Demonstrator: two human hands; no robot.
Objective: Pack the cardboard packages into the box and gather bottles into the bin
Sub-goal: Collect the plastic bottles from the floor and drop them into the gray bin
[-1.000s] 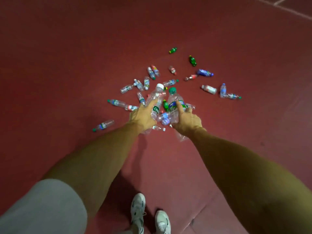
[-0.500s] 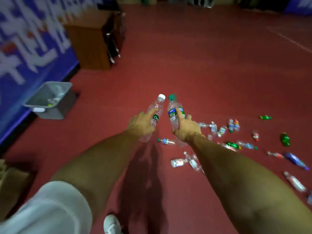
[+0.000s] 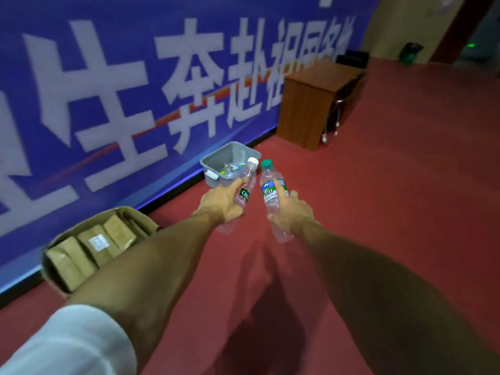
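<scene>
My left hand (image 3: 220, 203) grips a clear plastic bottle with a white cap (image 3: 247, 182), held upright. My right hand (image 3: 290, 213) grips a clear bottle with a green cap (image 3: 268, 189), also upright. Both bottles are held out in front of me, side by side. Just beyond them on the red floor stands a grey plastic bin (image 3: 213, 165) with a few bottles inside. To the left, against the wall, an open cardboard box (image 3: 54, 250) holds several brown cardboard packages (image 3: 98, 243) standing side by side.
A blue banner with large white characters (image 3: 121, 85) runs along the wall on the left. A wooden desk (image 3: 311, 104) stands against it further back, with chair legs beside it. Red floor (image 3: 392, 198) stretches to the right.
My view has swung left, away from the scattered bottles toward the wall. The bin and the cardboard box are now nearer. Both hands still hold their bottles.
</scene>
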